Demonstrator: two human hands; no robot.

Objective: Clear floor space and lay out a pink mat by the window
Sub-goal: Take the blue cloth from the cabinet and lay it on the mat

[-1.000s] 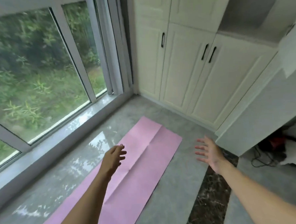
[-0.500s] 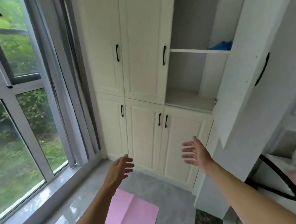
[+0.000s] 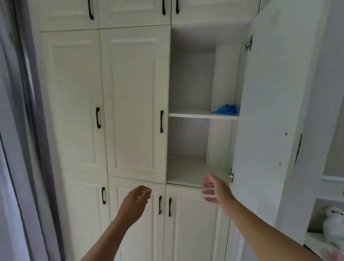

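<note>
Both my hands are raised in front of a tall white cupboard. My left hand hangs with loosely curled fingers and holds nothing, in front of a lower cupboard door. My right hand is spread with straight fingers, empty, just below the open compartment. The cupboard's open door swings out to the right of that hand. The pink mat and the floor are out of view.
A blue cloth lies on the upper shelf of the open compartment. A grey curtain hangs along the left edge. At the lower right a white soft toy sits on a low shelf.
My view has swung up from the floor and the laid-out pink mat to the cupboard. The mat and window have left the picture. Both hands stay raised and empty.
</note>
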